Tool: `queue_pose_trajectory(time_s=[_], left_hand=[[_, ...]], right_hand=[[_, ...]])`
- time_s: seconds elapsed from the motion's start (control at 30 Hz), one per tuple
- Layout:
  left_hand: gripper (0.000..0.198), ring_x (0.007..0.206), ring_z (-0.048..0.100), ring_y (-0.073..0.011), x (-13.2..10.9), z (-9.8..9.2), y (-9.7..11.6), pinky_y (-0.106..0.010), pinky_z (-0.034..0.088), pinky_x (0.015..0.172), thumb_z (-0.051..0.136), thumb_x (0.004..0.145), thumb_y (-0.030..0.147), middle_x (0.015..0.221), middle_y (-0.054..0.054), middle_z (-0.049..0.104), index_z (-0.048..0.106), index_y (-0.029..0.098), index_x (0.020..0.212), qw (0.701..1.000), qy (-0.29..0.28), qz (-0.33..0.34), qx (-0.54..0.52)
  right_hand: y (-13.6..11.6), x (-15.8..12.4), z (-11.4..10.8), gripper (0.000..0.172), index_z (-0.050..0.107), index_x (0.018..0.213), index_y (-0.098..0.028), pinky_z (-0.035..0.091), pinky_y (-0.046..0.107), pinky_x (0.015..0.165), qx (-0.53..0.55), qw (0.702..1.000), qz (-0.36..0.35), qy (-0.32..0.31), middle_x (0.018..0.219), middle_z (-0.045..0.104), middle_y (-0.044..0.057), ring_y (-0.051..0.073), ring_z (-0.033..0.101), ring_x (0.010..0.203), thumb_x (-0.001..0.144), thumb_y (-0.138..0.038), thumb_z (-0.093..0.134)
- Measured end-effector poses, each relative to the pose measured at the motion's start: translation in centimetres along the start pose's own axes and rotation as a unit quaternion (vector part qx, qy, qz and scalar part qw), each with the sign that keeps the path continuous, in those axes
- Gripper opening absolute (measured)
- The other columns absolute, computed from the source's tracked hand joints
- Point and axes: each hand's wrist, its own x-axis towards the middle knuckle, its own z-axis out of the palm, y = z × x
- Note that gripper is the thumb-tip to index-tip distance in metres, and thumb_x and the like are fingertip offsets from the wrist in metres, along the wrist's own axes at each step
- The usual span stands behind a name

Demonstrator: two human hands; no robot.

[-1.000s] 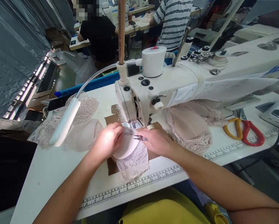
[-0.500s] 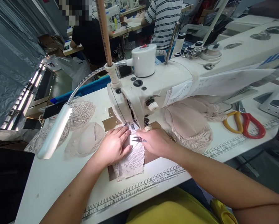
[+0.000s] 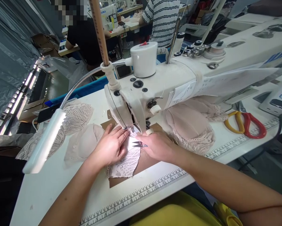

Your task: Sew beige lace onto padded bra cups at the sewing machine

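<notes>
Under the needle area of the white sewing machine (image 3: pixel 141 84) lies a pale lace piece (image 3: pixel 125 164), with a smooth white layer on its upper part. My left hand (image 3: pixel 112 144) presses flat on its left side, fingers apart, just beside the presser foot. My right hand (image 3: pixel 155 144) is closed around small thread snips (image 3: pixel 140 144), whose two pointed blades stick out leftward over the piece. Its fingertips are near the foot, on the right of the fabric. The needle tip itself is too small to make out.
Lace cups (image 3: pixel 76 117) and a padded cup (image 3: pixel 85 142) lie on the left, beside a lit lamp (image 3: pixel 45 141). More cups (image 3: pixel 185 122) and scissors with red and yellow handles (image 3: pixel 255 125) are at right. Two people sit beyond the machine.
The lace piece's lower end has swung left and farther in toward the machine. My left hand has moved slightly left with it. The view has shifted a little.
</notes>
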Motion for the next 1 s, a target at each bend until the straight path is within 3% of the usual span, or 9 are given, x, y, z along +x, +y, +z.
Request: queue_pose_trajectory(time_s=[0.13,0.37,0.63,1.0], left_hand=[[0.045,0.106,0.059,-0.0311,0.0,0.5,0.5,-0.054,0.029,0.104,0.042,0.086,0.016,0.111,-0.016,0.067,0.056,0.009,0.127,1.0,0.025,0.008,-0.005],[0.048,0.099,0.061,-0.0318,0.1,1.4,0.6,-0.054,0.035,0.1,0.042,0.093,0.039,0.1,-0.018,0.069,0.059,0.005,0.123,0.998,0.061,0.015,-0.013],[0.038,0.1,0.06,-0.0309,0.4,1.5,-0.2,-0.053,0.039,0.095,0.042,0.092,0.034,0.105,-0.017,0.067,0.066,0.01,0.107,0.998,0.061,0.019,-0.019],[0.026,0.101,0.059,-0.0277,0.1,2.4,-0.6,-0.045,0.044,0.091,0.047,0.092,0.023,0.098,-0.013,0.069,0.064,0.014,0.109,0.99,0.118,0.053,-0.063]], right_hand=[[-0.1,0.1,0.0,0.022,0.065,0.099,-0.019,0.027,0.027,0.054,0.002,1.0,-0.005,-0.009,0.088,0.07,0.006,0.018,0.057,0.069,0.082,-0.018,0.052],[-0.1,0.2,0.0,0.028,0.065,0.108,-0.02,0.028,0.027,0.055,0.012,1.0,0.005,-0.016,0.086,0.07,0.007,0.018,0.057,0.07,0.085,-0.021,0.051],[-0.1,0.3,0.8,0.028,0.063,0.11,-0.019,0.024,0.028,0.053,-0.04,0.999,-0.007,0.006,0.088,0.069,0.007,0.019,0.056,0.07,0.085,-0.021,0.049],[0.3,0.2,1.4,0.038,0.063,0.117,-0.019,0.025,0.029,0.054,-0.063,0.997,-0.033,0.022,0.086,0.069,0.005,0.018,0.055,0.065,0.081,-0.017,0.049]])
